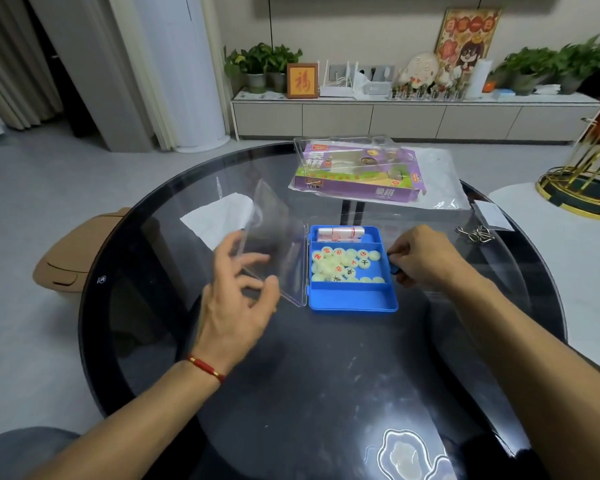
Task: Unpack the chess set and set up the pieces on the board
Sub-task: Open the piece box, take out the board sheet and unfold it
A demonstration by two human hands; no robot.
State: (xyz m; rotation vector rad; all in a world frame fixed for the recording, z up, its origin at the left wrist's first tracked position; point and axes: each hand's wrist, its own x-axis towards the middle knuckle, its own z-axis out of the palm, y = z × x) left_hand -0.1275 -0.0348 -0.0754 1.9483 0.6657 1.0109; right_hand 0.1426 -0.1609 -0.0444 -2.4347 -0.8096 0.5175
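Observation:
A blue plastic case lies open on the round dark glass table. Its clear hinged lid is swung out to the left. Several pale round chess pieces with red and black characters fill the middle compartment. In the far compartment lies a rolled-up board sheet. My left hand hovers at the lid with spread, relaxed fingers touching its near edge. My right hand pinches the blue latch on the case's right side.
A purple chess box under a clear blister shell sits on a plastic bag at the table's far side. Metal ring puzzles lie at the right edge. White paper lies behind the lid. A tan stool stands left.

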